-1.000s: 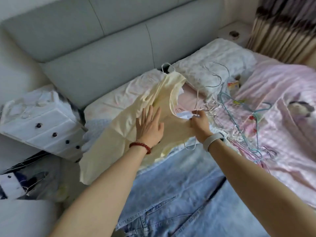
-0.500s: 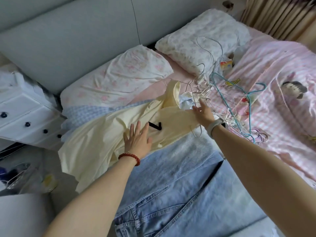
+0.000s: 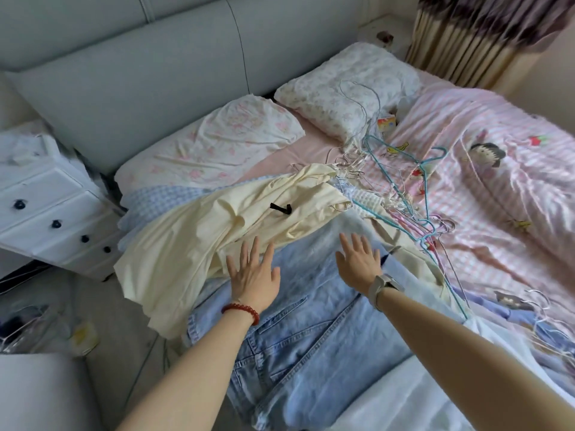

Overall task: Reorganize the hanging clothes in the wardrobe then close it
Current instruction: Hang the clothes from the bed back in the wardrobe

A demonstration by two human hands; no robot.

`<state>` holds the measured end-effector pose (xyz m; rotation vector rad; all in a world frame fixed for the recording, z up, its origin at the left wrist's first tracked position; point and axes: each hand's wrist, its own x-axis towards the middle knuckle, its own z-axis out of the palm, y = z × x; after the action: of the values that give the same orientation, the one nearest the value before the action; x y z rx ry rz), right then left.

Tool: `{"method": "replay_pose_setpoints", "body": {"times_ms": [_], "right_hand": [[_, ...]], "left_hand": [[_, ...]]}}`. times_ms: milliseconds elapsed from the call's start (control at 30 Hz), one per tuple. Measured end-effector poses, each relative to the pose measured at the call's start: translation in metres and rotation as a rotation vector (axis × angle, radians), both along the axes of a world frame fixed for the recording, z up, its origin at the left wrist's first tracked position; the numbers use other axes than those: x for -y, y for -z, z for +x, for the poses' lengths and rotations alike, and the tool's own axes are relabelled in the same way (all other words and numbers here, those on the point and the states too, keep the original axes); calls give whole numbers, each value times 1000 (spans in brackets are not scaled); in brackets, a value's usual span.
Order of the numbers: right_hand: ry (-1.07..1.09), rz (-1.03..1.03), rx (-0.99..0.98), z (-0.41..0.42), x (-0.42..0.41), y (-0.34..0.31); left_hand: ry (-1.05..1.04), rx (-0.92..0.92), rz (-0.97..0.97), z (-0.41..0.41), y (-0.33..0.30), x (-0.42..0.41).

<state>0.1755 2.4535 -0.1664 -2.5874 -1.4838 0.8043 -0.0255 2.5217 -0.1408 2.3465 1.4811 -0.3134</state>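
A pale yellow garment (image 3: 199, 237) lies spread across the bed's near left side, on a blue checked cloth (image 3: 155, 197). Light blue denim clothing (image 3: 298, 321) lies below it toward me. My left hand (image 3: 253, 279), with a red bead bracelet, hovers flat with fingers spread at the yellow garment's lower edge. My right hand (image 3: 359, 262), with a watch on the wrist, is also flat and spread over the denim. Neither hand holds anything. A tangle of wire hangers (image 3: 401, 188), some teal, lies on the bed to the right. The wardrobe is not in view.
Two pillows (image 3: 217, 144) (image 3: 342, 88) lie against the grey padded headboard (image 3: 140, 73). A pink striped duvet (image 3: 497, 188) covers the right of the bed. A white drawer unit (image 3: 46, 206) stands at the left, with clutter on the floor (image 3: 40, 325). Curtains (image 3: 473, 35) hang at the top right.
My right hand has let go of the hanger and drawn back over the denim. My left hand has slid off the yellow garment toward me. The garment now lies flat on the bed.
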Motion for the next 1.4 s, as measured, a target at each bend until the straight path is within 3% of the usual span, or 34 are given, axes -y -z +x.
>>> {"method": "replay_pose_setpoints", "body": {"times_ms": [333,633,767,1033,1233,1400], "right_hand": [[149,121,23,-96,272,7],[414,-19,-19,-125,504,27],[558,-6,16,-116,573,24],[786,63,-30,-39,682,26],[699,-56,59,86,755,52],[624,-285,89,181,792,79]], "left_hand": [[-26,303,-93,-54,33,230],[275,227,-387,-43,68,416],[390,235,-391,-14,69,460],[660,224,-269,93,59,548],[750,192,-38,205,73,620],[717,-136,-77,270,108,654]]}}
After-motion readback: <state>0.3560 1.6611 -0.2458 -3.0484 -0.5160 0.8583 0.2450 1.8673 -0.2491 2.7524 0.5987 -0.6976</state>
